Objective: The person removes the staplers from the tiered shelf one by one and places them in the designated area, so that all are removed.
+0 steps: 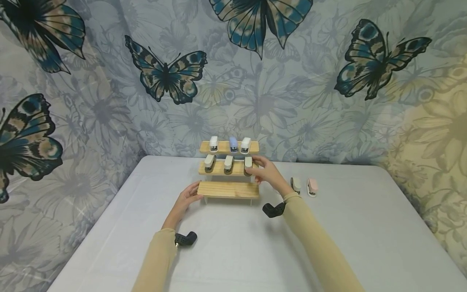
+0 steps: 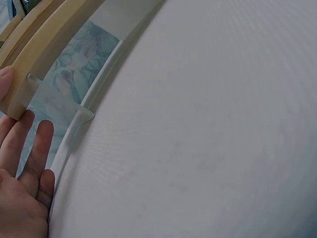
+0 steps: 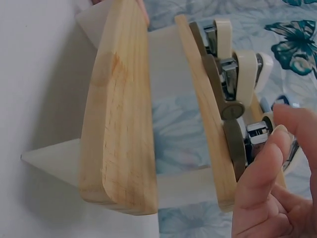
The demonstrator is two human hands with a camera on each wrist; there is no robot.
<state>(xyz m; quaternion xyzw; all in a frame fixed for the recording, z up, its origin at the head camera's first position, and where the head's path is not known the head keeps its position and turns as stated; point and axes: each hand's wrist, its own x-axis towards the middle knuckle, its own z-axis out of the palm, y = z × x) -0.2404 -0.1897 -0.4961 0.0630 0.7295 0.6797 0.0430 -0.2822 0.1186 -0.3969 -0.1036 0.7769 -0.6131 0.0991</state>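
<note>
A three-tier wooden display stand stands on the white table. My left hand holds the left end of its lowest shelf, thumb above and fingertips at the underside in the left wrist view. With thumb and fingers, my right hand pinches a cream mini stapler at the right end of the middle shelf. The right wrist view shows that stapler's dark base on the board, partly hidden by the fingers. Two more cream staplers, a middle one and a left one, share this shelf.
On the top shelf are a white stapler, a blue stapler and another white stapler. Right of the stand, a cream stapler and a pink stapler lie on the table. Behind hangs a butterfly-patterned cloth.
</note>
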